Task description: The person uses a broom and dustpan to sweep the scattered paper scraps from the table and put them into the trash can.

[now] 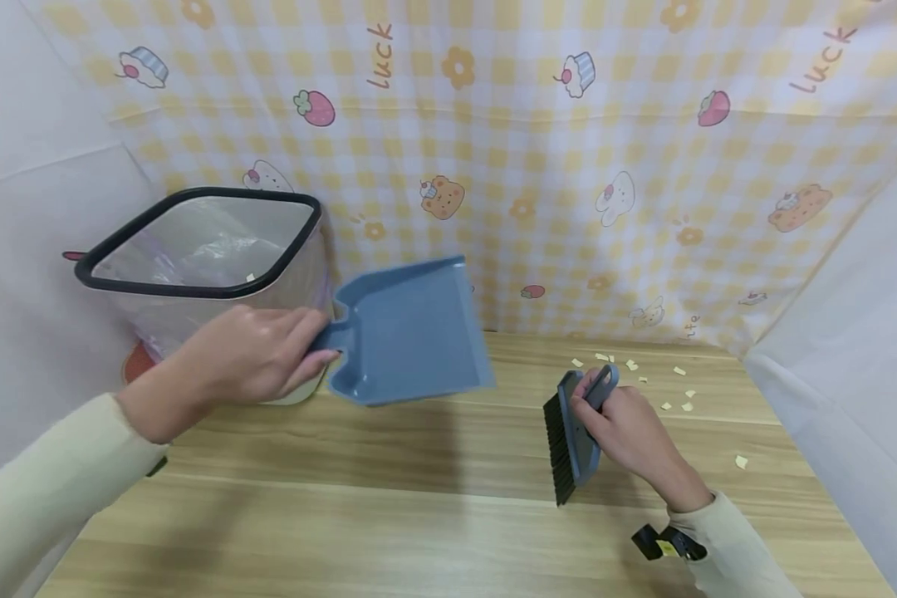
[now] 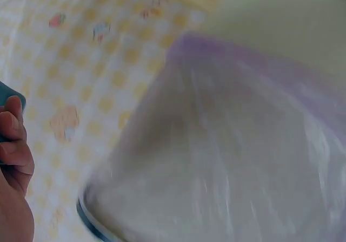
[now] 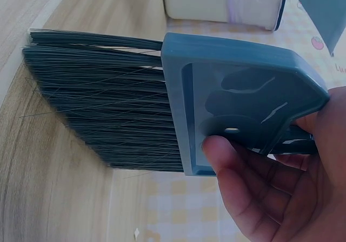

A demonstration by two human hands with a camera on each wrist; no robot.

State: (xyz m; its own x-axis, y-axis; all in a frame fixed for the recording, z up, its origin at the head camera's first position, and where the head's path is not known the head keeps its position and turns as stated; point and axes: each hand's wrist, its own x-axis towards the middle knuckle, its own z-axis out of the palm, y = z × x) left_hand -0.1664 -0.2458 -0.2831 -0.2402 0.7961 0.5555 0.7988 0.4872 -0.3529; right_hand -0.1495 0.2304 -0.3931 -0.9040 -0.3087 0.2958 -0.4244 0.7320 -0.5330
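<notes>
My left hand (image 1: 257, 353) grips the short handle of a blue dustpan (image 1: 414, 332), held up in the air beside the bin. No scraps show on its pan in the head view. My right hand (image 1: 631, 428) holds a blue hand brush (image 1: 585, 440), with the thumb pressed on its flat back in the right wrist view. The dark bristles (image 3: 102, 98) point left in the head view, close over the wooden table. Several small pale paper scraps (image 1: 688, 407) lie scattered on the table beyond the right hand.
A bin (image 1: 310, 257) with a black rim and a clear liner stands at the back left, a pale scrap (image 1: 250, 277) inside it. A yellow checked cloth (image 1: 523, 166) hangs behind the wooden table (image 1: 419, 531). White cloth (image 1: 852, 357) closes off the right side.
</notes>
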